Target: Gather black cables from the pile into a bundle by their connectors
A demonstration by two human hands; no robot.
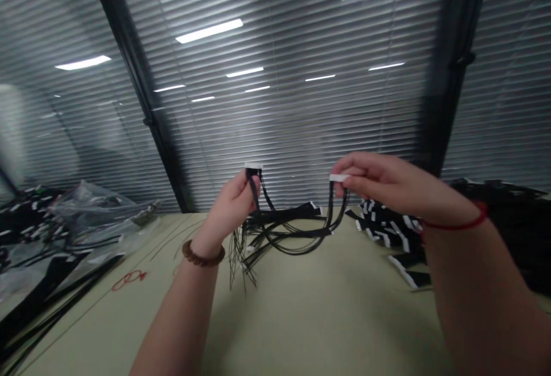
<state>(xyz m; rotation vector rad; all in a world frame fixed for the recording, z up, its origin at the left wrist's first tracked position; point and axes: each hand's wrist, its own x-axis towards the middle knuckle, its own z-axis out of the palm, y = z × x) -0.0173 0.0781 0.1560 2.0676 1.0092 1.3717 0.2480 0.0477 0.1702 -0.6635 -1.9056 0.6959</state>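
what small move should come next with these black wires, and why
Perhaps ease the right hand slightly away from the left hand: the black wires sag in a loop between them, and each hand holds a white plug, so a gentle draw might straighten them.

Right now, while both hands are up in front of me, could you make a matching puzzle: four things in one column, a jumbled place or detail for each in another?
Things
1. Left hand
2. Right hand
3. Black cables
4. Clear plastic bag

Clues
A. Sagging between the hands
B. Red band near its wrist
C. At the picture's left
D. Brown beads near its wrist

Pairs: 1-D, 2-B, 3-A, 4-C
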